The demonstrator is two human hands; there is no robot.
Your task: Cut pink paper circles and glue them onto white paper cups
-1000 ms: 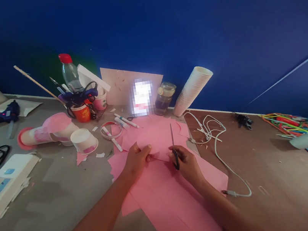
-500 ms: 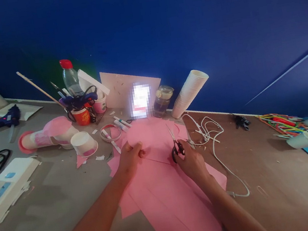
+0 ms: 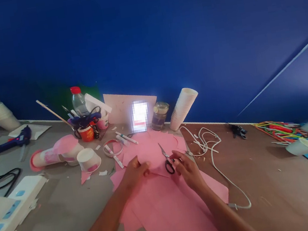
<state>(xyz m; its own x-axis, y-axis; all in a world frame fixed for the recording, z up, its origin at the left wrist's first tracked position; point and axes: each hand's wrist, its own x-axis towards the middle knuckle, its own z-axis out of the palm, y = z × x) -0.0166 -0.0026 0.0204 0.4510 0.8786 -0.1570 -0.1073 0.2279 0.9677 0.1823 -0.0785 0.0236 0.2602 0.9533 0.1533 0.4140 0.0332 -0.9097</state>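
My left hand (image 3: 136, 173) pinches the left edge of a pink paper sheet (image 3: 151, 154), thumb on top and fingers partly beneath. Black-handled scissors (image 3: 167, 161) are over that sheet, blades together and pointing away from me. Around one of their finger loops are the thumb and fingers of my right hand (image 3: 187, 169), in a loose hold; the other loop shows free beside them. More pink sheets (image 3: 168, 210) lie overlapped under both hands and toward me.
Behind the sheets stand a lit, blurred screen (image 3: 139, 115), a glass jar (image 3: 159, 115) and leaning stacked paper cups (image 3: 183, 107). White cable (image 3: 208, 142) curls at right. Left are markers (image 3: 127, 138), a tape roll (image 3: 113, 148), a paper cup (image 3: 89, 160) and a power strip (image 3: 15, 213).
The scissors have swung leftward and dropped lower over the sheet, and my right hand's grip on them has loosened. My left hand stays at the paper's edge. The view has tilted up.
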